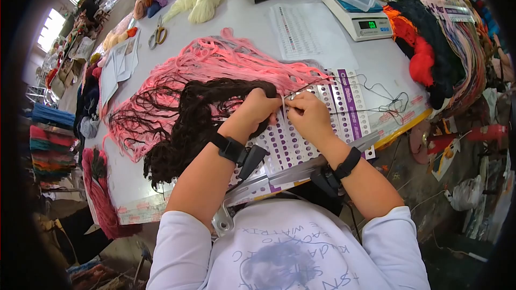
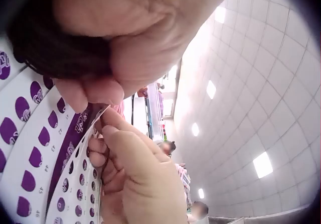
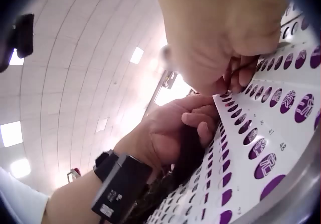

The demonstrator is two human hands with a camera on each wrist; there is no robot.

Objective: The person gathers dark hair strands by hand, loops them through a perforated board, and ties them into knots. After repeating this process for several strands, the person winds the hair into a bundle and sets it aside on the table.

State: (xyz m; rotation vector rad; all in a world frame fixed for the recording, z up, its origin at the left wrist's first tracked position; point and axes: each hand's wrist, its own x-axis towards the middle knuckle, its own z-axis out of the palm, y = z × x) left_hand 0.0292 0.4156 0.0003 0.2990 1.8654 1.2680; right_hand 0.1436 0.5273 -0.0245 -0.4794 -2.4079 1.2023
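Note:
My left hand [image 1: 257,108] grips a thick bundle of dark brown yarn [image 1: 201,108] near the table's front. The rest of that bundle trails left over a spread of pink yarn [image 1: 199,56]. Close beside it, my right hand [image 1: 312,120] pinches the edge of a white punched card [image 2: 80,184], its thumb and fingers bent at the card's end. Several such cards with purple print and rows of holes lie overlapped beneath both hands. Dark loose strands [image 1: 395,104] run out to the right across the cards. In the right wrist view, the left fingers [image 3: 198,121] nearly meet the right hand.
Scissors [image 1: 158,36] and pale yellow yarn [image 1: 201,2] lie at the back left. A printed sheet [image 1: 295,32] and a digital scale [image 1: 360,21] sit at the back right. Red, orange and dark yarn [image 1: 422,62] hangs along the right edge; pink hanks [image 1: 102,198] hang front left.

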